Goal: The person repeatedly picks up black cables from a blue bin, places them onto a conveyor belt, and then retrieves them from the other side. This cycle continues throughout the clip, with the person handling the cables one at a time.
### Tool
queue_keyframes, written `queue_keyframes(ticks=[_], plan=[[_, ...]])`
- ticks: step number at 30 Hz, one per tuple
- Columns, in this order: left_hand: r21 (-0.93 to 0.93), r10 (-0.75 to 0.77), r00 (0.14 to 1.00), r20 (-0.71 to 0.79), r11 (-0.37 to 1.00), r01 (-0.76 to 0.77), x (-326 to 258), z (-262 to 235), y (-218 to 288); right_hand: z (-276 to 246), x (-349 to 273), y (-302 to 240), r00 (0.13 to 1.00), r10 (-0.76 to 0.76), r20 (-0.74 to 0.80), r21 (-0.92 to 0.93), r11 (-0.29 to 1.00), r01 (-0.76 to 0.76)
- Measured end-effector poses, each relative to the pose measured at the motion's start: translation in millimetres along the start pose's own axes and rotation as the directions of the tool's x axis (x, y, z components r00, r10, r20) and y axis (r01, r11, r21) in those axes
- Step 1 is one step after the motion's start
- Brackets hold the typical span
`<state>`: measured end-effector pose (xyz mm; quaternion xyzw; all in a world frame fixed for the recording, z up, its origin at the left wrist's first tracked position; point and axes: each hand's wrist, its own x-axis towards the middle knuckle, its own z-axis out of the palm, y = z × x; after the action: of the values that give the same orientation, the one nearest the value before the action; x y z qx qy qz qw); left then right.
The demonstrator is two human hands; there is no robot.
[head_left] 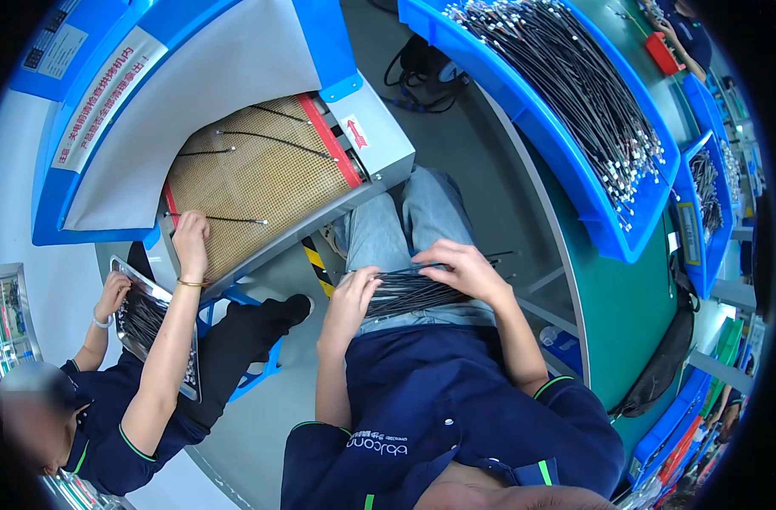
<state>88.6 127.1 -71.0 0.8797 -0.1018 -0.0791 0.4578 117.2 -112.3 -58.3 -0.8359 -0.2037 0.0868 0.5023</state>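
A bundle of thin black cables [417, 293] lies crosswise over my lap, on light blue jeans. My left hand [350, 299] is at the bundle's left end, its fingers closed on cables there. Over the right part of the bundle, my right hand [460, 268] curves its fingers and thumb around some cables. A few cable ends stick out to the right past that hand. How many strands each hand grips is hidden.
Ahead left, a conveyor machine [260, 183] carries several loose cables on its mesh belt. A co-worker's hand [191, 246] is at the belt; their lap bears a metal tray [192, 374] of cables. Right, a blue bin [605, 242] full of cables stands on a green table [613, 327].
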Motion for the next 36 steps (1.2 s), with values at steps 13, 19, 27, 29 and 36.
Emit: queue_keyframes(ticks=[13,19,27,29,36], plan=[[0.101,0.228,0.971,-0.077,0.97,-0.22,5.9,-2.3,10.6,4.9,9.3,-9.3,0.98,-0.197,0.001,-0.166,0.967,0.194],[0.053,0.16,0.981,-0.105,0.986,-0.155,5.0,-2.6,17.9,6.2,9.7,-7.5,0.977,-0.207,-0.039,-0.171,0.965,0.198],[0.106,0.269,0.947,-0.175,0.962,-0.253,5.1,0.0,14.6,7.4,9.8,-7.6,0.967,-0.249,-0.052,-0.167,0.957,0.237],[0.105,0.28,0.94,-0.194,0.959,-0.264,5.8,0.5,15.6,7.7,9.9,-7.5,0.959,-0.276,-0.061,-0.175,0.949,0.262],[0.096,0.296,0.935,-0.194,0.955,-0.282,6.1,2.3,15.1,6.7,9.7,-6.4,0.928,-0.365,-0.069,-0.226,0.912,0.342]])
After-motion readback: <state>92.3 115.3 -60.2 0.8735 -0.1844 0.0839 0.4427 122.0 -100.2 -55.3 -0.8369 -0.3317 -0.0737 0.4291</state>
